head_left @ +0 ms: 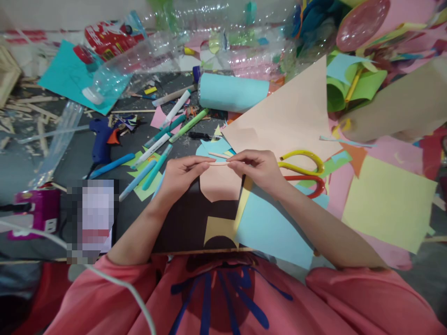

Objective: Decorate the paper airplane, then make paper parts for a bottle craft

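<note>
Between my two hands is a small peach paper piece (221,184) with a rounded lower edge. My left hand (185,176) pinches the left end of its upper edge, and my right hand (257,171) pinches the right end. That upper edge looks folded or rolled into a narrow strip. Just right of my right hand lie scissors with a yellow and a red handle (316,186); their blades are hidden. Under my right forearm spreads a light blue sheet (272,223). A tan paper scrap (220,230) with a curved cut lies near the table's front edge.
Several markers (157,167) lie left of my hands, beside a blue glue gun (101,139) and a phone (98,214). A blue-wrapped cylinder (233,92) and clear plastic bottles (139,56) stretch across the back. Peach (289,111) and yellow sheets (391,200) cover the right side.
</note>
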Demonstrator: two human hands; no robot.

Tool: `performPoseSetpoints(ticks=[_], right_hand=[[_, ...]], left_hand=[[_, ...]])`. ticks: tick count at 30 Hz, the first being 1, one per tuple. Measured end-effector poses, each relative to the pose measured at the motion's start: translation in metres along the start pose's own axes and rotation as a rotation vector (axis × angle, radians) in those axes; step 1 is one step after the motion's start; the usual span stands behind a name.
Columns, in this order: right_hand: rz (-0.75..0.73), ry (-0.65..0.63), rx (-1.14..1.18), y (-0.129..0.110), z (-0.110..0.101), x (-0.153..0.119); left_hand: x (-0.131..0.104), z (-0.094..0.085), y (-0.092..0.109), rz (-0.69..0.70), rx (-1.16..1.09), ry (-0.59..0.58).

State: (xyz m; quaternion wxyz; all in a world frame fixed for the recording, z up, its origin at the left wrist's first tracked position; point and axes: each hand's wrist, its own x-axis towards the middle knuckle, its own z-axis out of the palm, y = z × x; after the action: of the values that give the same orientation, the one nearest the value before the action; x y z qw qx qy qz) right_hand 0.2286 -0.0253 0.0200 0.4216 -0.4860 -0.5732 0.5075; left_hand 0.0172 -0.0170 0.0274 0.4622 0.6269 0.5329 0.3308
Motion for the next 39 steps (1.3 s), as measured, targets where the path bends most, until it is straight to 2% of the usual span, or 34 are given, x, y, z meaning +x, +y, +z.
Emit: performPoseSetpoints(ticks=[6,13,21,39], right_hand=[[-0.008,-0.014,-0.077,0.0019,0.0010,-0.0013],[-0.021,-0.034,-0.052,0.0025,0.0018,-0.0013],[-0.029,-0.039,-0.024,0.0045,0.0023,-0.0003],[-0.076,-0.056,0.000,0.0062,0.0030,0.0014]], left_hand=[[0.0016,0.0028,-0.0023,-0.015,-0.063,-0.105],[0.0022,0.0032,-0.0036,-0.006,-0.080,-0.145],[0.0037,0.0043,-0.0041,-0.020,-0.133,-0.128],[0.0033,0.0054,-0.0076,-0.031,-0.089,-0.085]])
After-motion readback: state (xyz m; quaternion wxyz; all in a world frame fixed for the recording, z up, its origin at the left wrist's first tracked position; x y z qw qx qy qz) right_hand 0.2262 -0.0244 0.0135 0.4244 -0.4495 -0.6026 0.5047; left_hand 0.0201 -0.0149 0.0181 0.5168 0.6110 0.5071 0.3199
